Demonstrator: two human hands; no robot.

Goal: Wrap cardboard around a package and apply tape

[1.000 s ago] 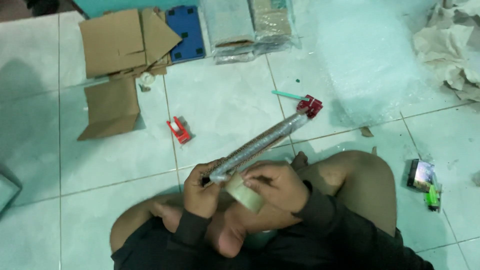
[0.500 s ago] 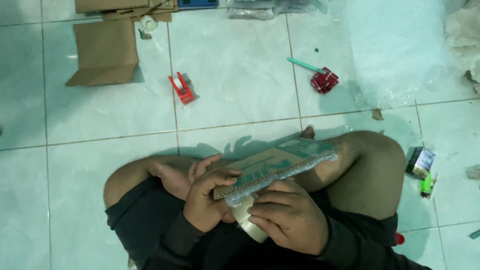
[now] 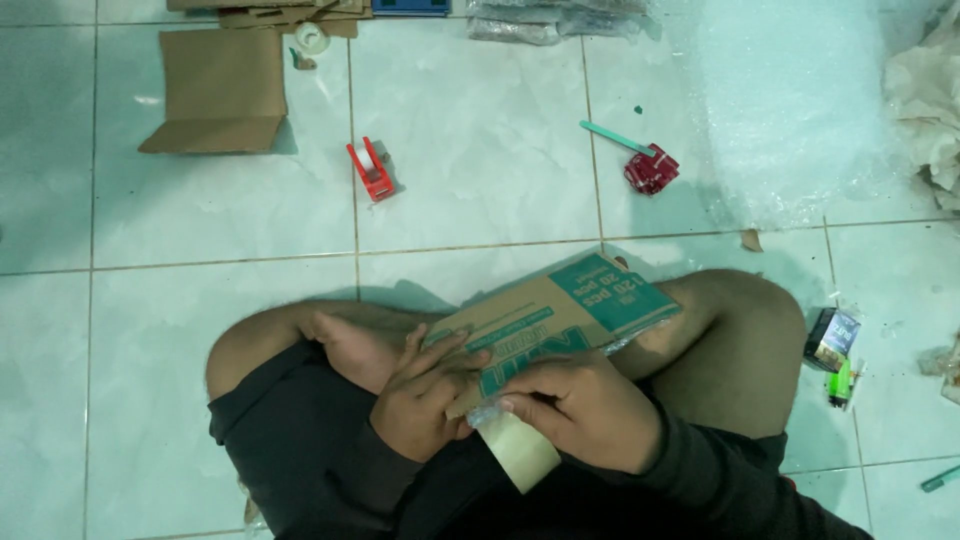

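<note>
I sit cross-legged on a pale tiled floor with a flat brown cardboard package (image 3: pixel 560 315) printed in green lying across my lap. Clear plastic wrap shows along its lower edge. My left hand (image 3: pixel 425 395) grips the package's near left end with fingers spread over the top. My right hand (image 3: pixel 590 410) holds a roll of beige tape (image 3: pixel 520 450) pressed against the package's near edge.
A small red tape dispenser (image 3: pixel 372 170) lies on the floor ahead, and a red-and-teal cutter tool (image 3: pixel 645 162) to its right. A folded cardboard piece (image 3: pixel 222 90) sits far left, bubble wrap (image 3: pixel 790 110) far right. A small box and a green lighter (image 3: pixel 840 382) lie by my right knee.
The package came down from pointing up and away to lying flat across my lap, its printed face up. My view tilted downward. Both hands stayed on the package and tape roll.
</note>
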